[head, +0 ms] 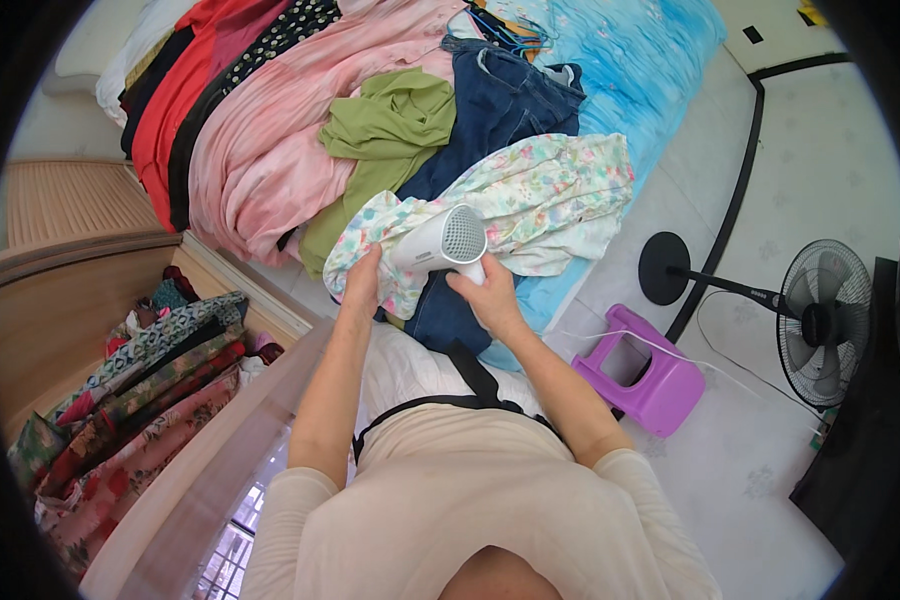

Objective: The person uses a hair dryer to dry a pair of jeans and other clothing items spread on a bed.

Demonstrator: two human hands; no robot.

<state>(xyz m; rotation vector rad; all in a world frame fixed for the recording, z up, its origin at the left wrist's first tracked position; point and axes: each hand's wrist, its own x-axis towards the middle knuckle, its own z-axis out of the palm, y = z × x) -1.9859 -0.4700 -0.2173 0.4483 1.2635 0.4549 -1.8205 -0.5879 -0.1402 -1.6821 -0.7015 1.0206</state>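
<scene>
My right hand (493, 298) grips the handle of a white hair dryer (429, 244). Its round mesh grille faces up towards me, and its barrel points left and down at a floral garment (547, 195). At the near left edge of this white, pink and green cloth, my left hand (364, 279) has hold of the fabric, its fingertips partly hidden. The garment lies spread over blue denim jeans (506, 97) and a light blue bedspread (630, 67). Just beyond my left hand, an olive-green garment (394, 116) lies crumpled.
Pink cloth (292, 127) and more clothes are heaped on the bed at left. An open wooden cabinet (75, 292) holds folded clothes. To the right are a purple plastic stool (664, 375) with a white cord (656, 343) across it and a black standing fan (821, 322).
</scene>
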